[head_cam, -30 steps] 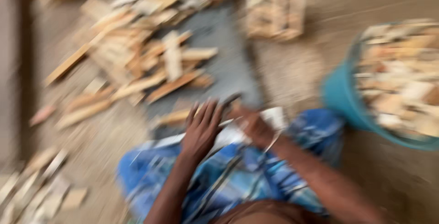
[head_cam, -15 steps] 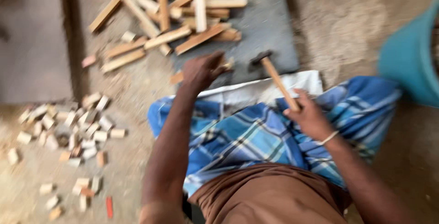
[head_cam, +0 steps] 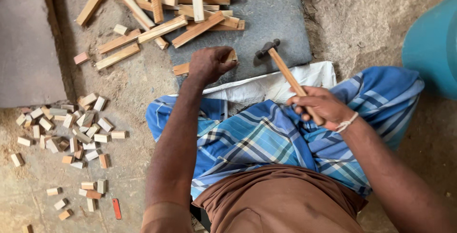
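Hammer [head_cam: 284, 71] lowered; left hand [head_cam: 208, 64] hides wood strip [head_cam: 190, 66].

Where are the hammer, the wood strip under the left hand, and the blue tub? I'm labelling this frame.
hammer [head_cam: 285, 72], head view, on its wooden handle.
wood strip [head_cam: 180, 69], head view, on its bare left end.
tub [head_cam: 431, 47], head view, on its outer wall.

My left hand [head_cam: 205, 64] reached forward, arm straight, fingers curled down. My right hand [head_cam: 320, 105] stayed closer in, fist clenched, wrist cocked, forearm angled back.
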